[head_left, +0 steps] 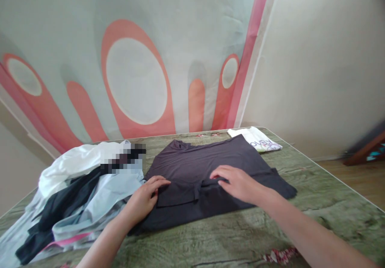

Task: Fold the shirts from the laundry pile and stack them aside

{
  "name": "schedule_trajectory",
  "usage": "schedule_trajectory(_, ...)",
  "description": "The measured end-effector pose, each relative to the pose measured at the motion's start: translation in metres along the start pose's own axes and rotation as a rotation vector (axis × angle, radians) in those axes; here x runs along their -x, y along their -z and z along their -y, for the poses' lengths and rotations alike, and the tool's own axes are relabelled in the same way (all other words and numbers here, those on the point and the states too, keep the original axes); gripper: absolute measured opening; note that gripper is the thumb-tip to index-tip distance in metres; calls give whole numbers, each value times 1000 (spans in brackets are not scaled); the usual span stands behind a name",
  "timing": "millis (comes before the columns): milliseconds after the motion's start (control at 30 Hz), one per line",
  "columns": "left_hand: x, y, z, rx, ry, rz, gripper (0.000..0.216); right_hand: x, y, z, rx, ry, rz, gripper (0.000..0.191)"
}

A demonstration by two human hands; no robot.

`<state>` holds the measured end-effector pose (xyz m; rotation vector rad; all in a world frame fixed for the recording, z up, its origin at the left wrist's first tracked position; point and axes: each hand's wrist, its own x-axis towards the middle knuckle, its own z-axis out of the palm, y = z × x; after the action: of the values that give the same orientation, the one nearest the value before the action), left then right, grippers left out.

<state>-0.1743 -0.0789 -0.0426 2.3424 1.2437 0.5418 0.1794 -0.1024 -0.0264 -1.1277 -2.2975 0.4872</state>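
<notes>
A dark shirt (186, 162) lies spread on the table, with a sleeve (177, 196) folded across its nearer part. My left hand (147, 196) rests on the shirt's left side, by the end of that sleeve. Its fingers are stretched out over the cloth, and the thumb sits apart from them. Further right, my right hand (237, 182) touches the shirt near its middle, beside a raised fold. The fingers there are slightly curved, with a gap between them and the thumb. The cloth directly under both palms is hidden.
A loose heap of white, black and pale blue clothes (117, 188) lies left of the shirt, partly pixelated. At the far right corner is a folded white garment (258, 138) with lettering. The wood-patterned table (325, 204) stands against a wall with a printed hanging (192, 27).
</notes>
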Motion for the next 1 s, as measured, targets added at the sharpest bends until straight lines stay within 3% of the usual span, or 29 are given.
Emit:
schedule_trajectory(133,1,-6,8,22,30,5,45,-36,-39,18,82,229,209,47)
schedule_trajectory(300,-5,5,9,34,72,-62,26,-58,-54,-2,-19,184,232,30)
schedule_trajectory(467,-47,14,22,83,317,-123,29,-84,-60,-30,-180,-173,113,10)
schedule_trajectory(567,-68,6,35,95,409,-79,33,-91,-68,-39,-166,-269,37,15)
schedule_trajectory(767,-68,-11,54,88,376,-60,41,-81,-80,-35,-61,-287,-23,34)
schedule_trajectory(867,-64,-12,59,115,348,-41,43,-80,-86,-30,72,-223,-88,23)
schedule_trajectory(1000,-65,-10,63,118,348,-100,38,-82,-93,-31,31,-203,-156,9)
